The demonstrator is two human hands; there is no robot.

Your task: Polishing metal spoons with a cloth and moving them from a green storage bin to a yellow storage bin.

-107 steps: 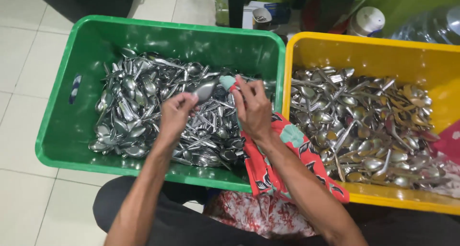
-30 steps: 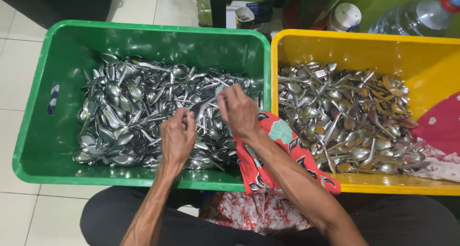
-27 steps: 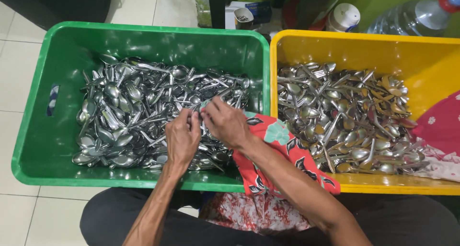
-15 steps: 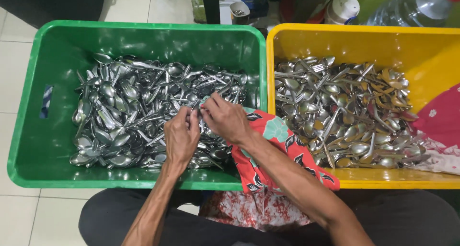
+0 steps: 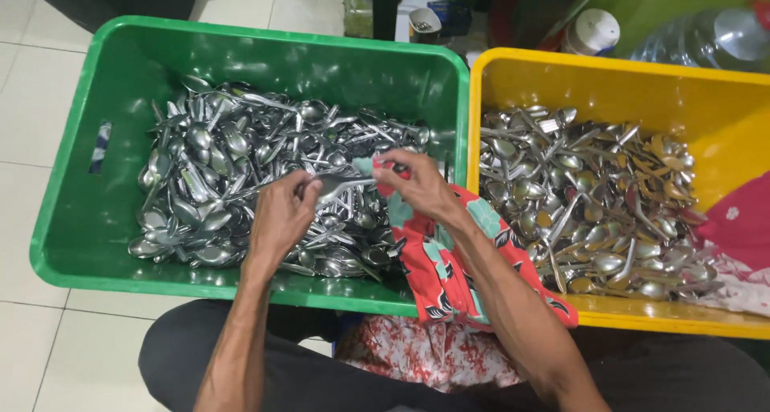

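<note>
Two hands meet over the green crate (image 5: 88,243), which is heaped with metal spoons (image 5: 216,171). Left hand (image 5: 281,219) has its grip closed on the handle end of a single spoon (image 5: 341,186), held just above the heap. That spoon runs level from the left fingers toward the right hand (image 5: 417,186), whose fingers pinch a red patterned cloth (image 5: 445,259) around the spoon's other end. So the spoon spans the short gap between both grips, touching each. From the right hand the cloth trails down over the crate's near rim and onto the person's lap. Just beside the green crate stands a yellow crate (image 5: 642,75), also holding a pile of cutlery (image 5: 593,203). Both crates sit on a pale tiled floor (image 5: 32,83).
</note>
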